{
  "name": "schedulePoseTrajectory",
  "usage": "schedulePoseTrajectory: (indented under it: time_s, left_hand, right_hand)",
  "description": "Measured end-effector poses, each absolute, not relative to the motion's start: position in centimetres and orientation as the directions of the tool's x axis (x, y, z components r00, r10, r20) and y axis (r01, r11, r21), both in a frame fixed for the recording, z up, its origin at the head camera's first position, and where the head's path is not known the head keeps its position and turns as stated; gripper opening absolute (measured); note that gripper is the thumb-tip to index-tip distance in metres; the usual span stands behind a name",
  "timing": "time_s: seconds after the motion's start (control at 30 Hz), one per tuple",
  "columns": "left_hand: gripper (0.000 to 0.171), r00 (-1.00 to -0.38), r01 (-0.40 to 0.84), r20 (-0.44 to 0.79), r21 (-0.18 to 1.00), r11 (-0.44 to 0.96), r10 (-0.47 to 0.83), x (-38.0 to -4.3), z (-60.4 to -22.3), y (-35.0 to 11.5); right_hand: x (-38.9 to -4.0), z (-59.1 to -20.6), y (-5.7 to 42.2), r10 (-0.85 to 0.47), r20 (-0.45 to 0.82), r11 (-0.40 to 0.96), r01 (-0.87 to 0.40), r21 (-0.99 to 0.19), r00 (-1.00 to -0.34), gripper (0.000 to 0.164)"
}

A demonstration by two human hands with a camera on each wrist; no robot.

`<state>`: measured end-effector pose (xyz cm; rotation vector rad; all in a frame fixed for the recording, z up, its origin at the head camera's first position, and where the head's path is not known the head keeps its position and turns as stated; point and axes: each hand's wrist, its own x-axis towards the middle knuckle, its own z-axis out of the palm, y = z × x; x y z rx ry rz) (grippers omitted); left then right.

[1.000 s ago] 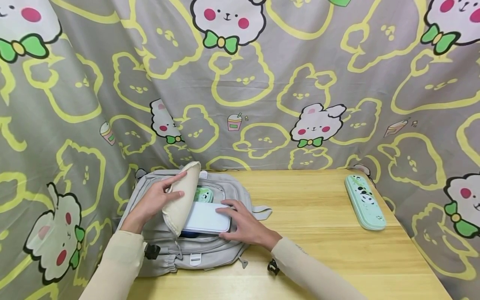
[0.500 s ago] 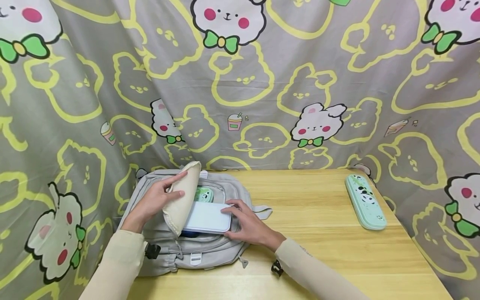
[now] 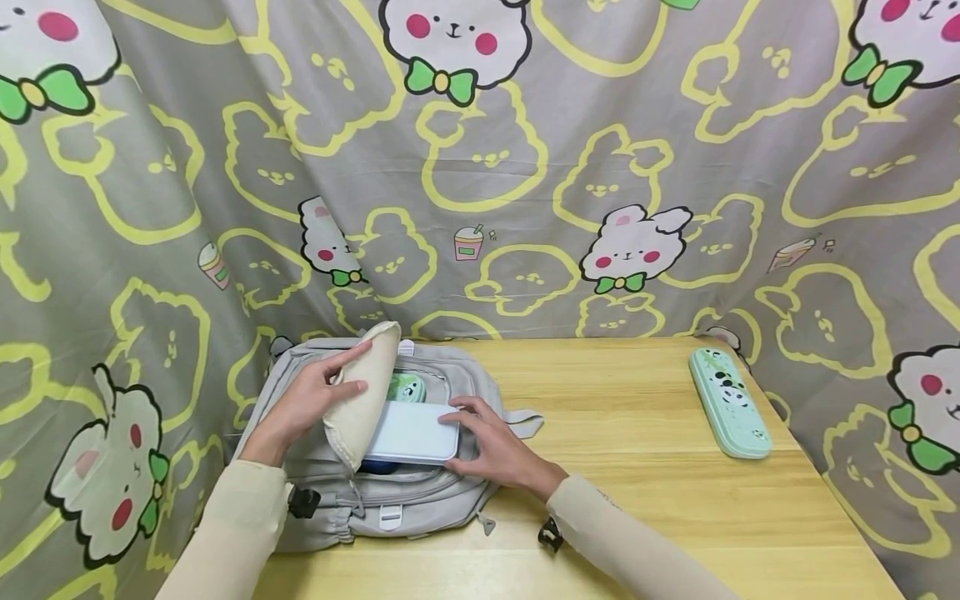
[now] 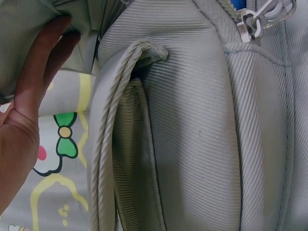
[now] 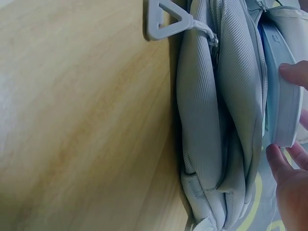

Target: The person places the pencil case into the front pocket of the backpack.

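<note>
Head cam: L hand pinches raised flap of grey bag btwn thumb & fingers; R hand, spread approx. to case width, grips near end of white case, which lies partly in bag's opening nr green case, w/ panda case well apart on table. L wrist cam: fingers against grey cloth, thumb unclear. R wrist cam: digits grip white case's end from opp. sides.
</note>
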<state>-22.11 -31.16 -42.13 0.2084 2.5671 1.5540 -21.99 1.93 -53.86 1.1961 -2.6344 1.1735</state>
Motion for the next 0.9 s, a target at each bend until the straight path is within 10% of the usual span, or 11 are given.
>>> schedulePoseTrajectory:
  time_s: [0.9]
  left_hand:
    - [0.069,-0.99,0.016,-0.042,0.914,0.405,0.134,-22.0,-42.8,-30.9]
  right_hand:
    - [-21.9,-52.7,-1.9,-0.636,0.338,0.4,-0.671,-0.624,-0.694,0.06]
